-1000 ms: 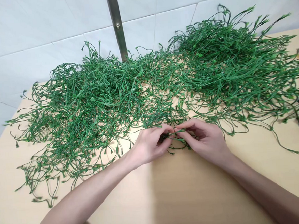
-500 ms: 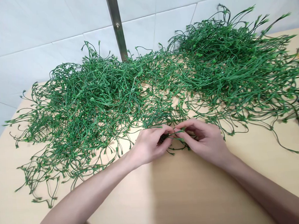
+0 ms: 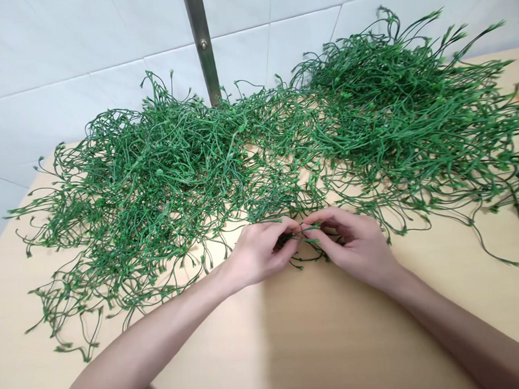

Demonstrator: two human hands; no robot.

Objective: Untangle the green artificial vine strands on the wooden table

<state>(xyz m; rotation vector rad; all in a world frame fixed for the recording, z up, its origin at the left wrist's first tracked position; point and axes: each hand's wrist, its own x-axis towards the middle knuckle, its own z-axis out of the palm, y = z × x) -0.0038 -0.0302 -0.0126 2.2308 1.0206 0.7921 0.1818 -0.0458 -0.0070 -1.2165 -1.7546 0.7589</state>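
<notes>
My left hand (image 3: 263, 250) and my right hand (image 3: 356, 244) meet at the middle of a pale wooden table (image 3: 297, 346). Both pinch the same thin green plastic stem (image 3: 308, 228) between thumb and fingers, fingertips almost touching. The stem belongs to the tangle's near edge. A wide heap of green artificial stems (image 3: 160, 177) spreads to the left behind my hands. A taller heap (image 3: 404, 101) lies at the right rear.
A metal post (image 3: 202, 41) rises behind the heaps against a white tiled wall (image 3: 54, 60). Loose stem tips trail over the table at the left (image 3: 69, 332) and the right (image 3: 499, 255). Bare wood lies between my forearms.
</notes>
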